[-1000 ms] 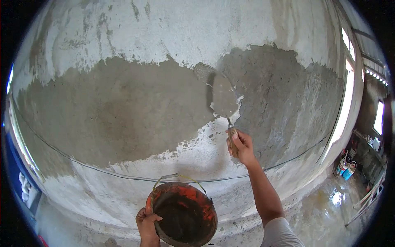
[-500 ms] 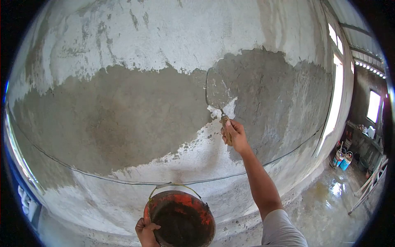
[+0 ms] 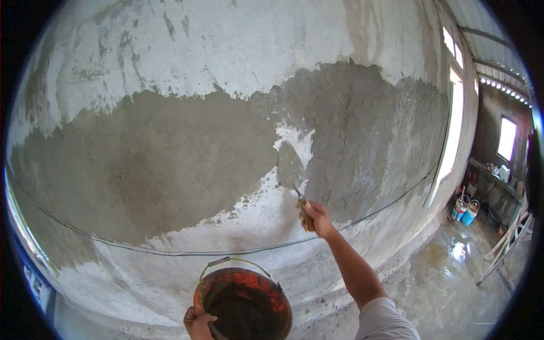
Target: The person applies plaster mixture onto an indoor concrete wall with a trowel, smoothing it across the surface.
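My right hand [image 3: 315,219] is wrapped round the handle of a trowel [image 3: 290,166]. Its blade points up and lies at the wall, over the left part of a white unplastered patch [image 3: 300,141] between two areas of grey mortar. At the bottom, my left hand [image 3: 198,325] grips the left rim of an orange-red bucket [image 3: 243,277]. Dark, wet-looking material shows inside the bucket, and its wire handle stands up over the back rim. Wet grey mortar [image 3: 187,158] covers a wide band of the wall.
A thin cable [image 3: 187,254] runs across the wall below the mortar. Tall window openings [image 3: 453,136] are at the right. Beyond them, buckets [image 3: 469,213], a shelf [image 3: 498,177] and wooden poles [image 3: 507,246] stand by a wet floor [image 3: 442,272].
My right hand and the trowel have moved down the wall, uncovering more of the upper white patch and fresh mortar above it. The view has shifted slightly; my left hand still holds the bucket.
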`<state>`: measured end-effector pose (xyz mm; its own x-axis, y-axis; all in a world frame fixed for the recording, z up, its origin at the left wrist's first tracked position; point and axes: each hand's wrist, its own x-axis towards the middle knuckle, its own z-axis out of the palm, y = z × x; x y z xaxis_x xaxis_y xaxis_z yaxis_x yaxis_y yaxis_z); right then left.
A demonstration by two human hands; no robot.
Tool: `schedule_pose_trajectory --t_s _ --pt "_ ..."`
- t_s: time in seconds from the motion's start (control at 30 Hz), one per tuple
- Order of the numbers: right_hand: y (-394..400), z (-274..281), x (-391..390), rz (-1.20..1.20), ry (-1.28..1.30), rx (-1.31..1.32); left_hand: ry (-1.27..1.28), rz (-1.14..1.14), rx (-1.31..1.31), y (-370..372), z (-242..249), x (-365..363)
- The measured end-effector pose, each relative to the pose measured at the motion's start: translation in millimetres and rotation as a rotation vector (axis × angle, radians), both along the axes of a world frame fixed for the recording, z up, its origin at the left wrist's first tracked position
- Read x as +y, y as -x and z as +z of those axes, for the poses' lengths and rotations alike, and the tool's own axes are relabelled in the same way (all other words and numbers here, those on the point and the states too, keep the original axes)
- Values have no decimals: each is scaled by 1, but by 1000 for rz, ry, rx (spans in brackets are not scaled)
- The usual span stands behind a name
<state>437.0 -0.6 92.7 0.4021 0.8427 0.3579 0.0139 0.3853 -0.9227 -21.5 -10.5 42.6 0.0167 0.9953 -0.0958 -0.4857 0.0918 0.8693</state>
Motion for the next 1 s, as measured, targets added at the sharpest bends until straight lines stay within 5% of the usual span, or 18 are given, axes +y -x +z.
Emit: schedule_pose_trajectory --t_s 0.13,0.37,0.67,0.77,0.9,1.0 --pt "-1 4 -18 84 -64 14 -5 65 -47 2 -11 3" --pt "-18 138 16 14 -221 -132 4 39 38 -2 -20 0" --pt "-16 48 14 169 105 -353 54 29 -4 -9 -2 -12" --pt "-12 55 2 139 14 -341 -15 67 193 4 -36 5" --pt "-22 108 13 47 -128 -187 74 85 186 -6 -9 -13" --pt "-43 119 20 10 -109 -307 -32 12 214 -7 -7 -22"
